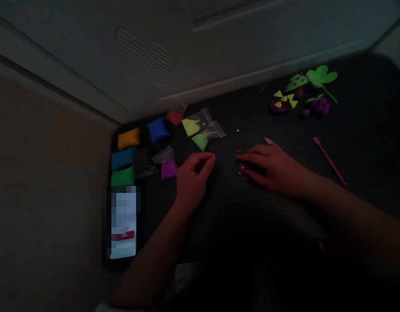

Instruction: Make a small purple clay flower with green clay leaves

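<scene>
My left hand (193, 177) hovers over the dark table, thumb and forefinger pinched together; whatever they hold, if anything, is too small to make out. To its right, my right hand (271, 168) rests on the table with thumb and fingers apart. Close by its thumb lies a tiny purple clay flower (242, 168) with yellow and orange bits. A small red bit (238, 151) sits at the fingertips. Behind the right hand, the tip of a pink modelling tool (268, 141) shows, its remainder hidden. A speck of yellow clay (238, 130) lies farther back.
Clay packets, such as a blue one (158, 130), an orange one (128, 139) and an opened purple one (169, 169), lie left. A lit phone (123, 225) is at the left edge. Finished clay pieces, including purple grapes (320, 106), stand back right. Another pink tool (330, 161) lies right.
</scene>
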A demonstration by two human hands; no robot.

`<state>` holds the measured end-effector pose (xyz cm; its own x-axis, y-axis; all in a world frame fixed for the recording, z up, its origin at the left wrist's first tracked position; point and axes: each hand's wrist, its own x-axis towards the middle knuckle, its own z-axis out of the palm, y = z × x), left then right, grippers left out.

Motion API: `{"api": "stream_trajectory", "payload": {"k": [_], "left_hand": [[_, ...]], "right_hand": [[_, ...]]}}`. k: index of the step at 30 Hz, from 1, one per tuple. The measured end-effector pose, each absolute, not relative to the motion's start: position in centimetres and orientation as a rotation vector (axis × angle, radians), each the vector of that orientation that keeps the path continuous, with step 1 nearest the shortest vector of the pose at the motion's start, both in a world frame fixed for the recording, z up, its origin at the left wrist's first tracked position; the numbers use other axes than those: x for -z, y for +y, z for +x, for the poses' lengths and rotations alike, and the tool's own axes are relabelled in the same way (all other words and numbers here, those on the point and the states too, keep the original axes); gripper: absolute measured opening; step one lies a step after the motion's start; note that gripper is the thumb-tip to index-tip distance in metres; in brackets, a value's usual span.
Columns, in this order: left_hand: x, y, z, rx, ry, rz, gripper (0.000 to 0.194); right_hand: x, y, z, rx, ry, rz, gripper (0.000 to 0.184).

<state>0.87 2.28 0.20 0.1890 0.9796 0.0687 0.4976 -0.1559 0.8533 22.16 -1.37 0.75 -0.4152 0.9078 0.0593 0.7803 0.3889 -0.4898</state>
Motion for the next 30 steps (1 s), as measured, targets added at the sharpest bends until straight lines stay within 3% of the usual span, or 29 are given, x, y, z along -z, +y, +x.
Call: {"api": "stream_trajectory", "payload": {"k": [6,11,22,30], "left_hand": [[-0.2,2.5,0.6,-0.756,1.399,1.914,0.023],[0.2,2.4,0.7,-0.81,1.368,1.928,0.031],[1.7,3.1,1.1,-0.915,1.375,1.934,0.027],[2.5,1.5,2.1,-1.018,1.517,1.702,0.033]], "right_hand": [[-1.6,-1.3,23.7,-0.688,-2.044,-1.534,0.03],[-1.3,-3.3,23.3,-0.728,-2.107,-1.592,0.028],[0.8,-5.2,20.7,-0.557,-1.915,-1.64,0.02],[1.6,-5.1,19.0,-0.643,-1.668,-1.689,0.033]]}}
